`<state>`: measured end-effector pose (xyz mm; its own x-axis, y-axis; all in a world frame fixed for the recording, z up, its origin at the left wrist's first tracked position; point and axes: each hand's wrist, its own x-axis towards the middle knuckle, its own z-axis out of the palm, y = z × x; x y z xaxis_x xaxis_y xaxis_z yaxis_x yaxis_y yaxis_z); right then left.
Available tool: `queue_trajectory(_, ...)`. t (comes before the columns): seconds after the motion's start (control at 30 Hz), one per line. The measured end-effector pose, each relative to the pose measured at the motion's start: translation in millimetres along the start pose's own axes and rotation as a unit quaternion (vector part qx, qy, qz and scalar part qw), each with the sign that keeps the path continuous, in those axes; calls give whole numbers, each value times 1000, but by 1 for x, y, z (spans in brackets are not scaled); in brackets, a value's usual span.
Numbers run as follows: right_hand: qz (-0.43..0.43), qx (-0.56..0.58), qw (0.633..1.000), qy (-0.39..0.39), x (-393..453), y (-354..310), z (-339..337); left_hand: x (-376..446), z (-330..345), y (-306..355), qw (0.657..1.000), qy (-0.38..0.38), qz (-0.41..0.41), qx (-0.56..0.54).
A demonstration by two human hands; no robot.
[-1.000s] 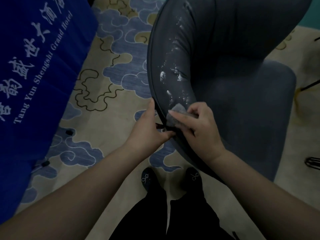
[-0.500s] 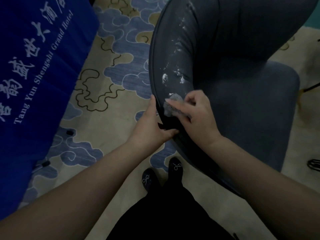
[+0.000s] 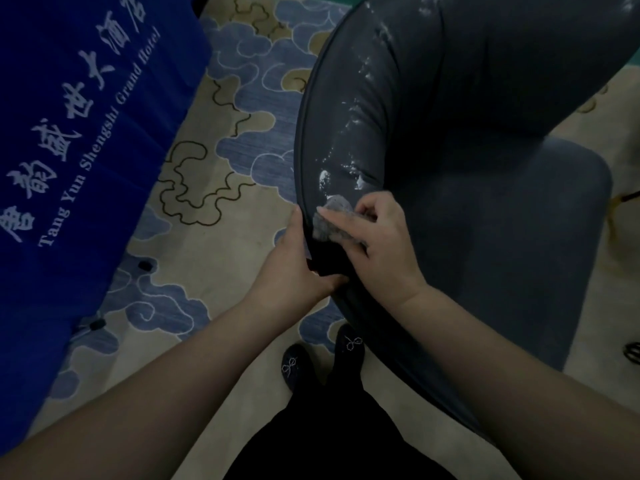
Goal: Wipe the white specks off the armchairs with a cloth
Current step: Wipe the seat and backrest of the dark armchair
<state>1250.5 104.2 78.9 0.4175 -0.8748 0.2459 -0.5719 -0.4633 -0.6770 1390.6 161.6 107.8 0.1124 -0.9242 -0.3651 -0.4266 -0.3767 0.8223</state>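
Our right hand pinches the cloth in curled fingers, left hand grips the armchair rim, and we should press firmly up through the white specks.

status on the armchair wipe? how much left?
Early. Done: the armrest stretch nearest the person shows no specks. In hand: right hand presses the grey cloth onto the armchair rim, while left hand grips its edge. Left: white specks run up the armrest above the cloth.

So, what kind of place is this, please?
Probably a hotel room or function room. The blue cloth is printed "Tang Yun Shengshi Grand Hotel", the carpet has a cloud pattern, and an upholstered armchair is being cleaned.
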Motion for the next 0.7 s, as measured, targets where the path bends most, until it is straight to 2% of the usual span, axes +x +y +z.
queue_trajectory(0.1,-17,21,999,-22,-36,13,-17,5,-3,4,1000,-6,0,5)
queue_trajectory(0.27,97,69,992,52,-59,28,-22,16,-9,9,996,-27,-19,81)
queue_trajectory(0.4,132,96,985,49,-26,31,-12,19,-7,9,996,-30,-31,81)
queue_trajectory(0.6,82,91,992,24,-50,29,-22,21,-5,5,994,-29,-42,92)
queue_trajectory(0.7,92,84,992,30,-32,34,-18,21,-5,5,994,-27,-46,97)
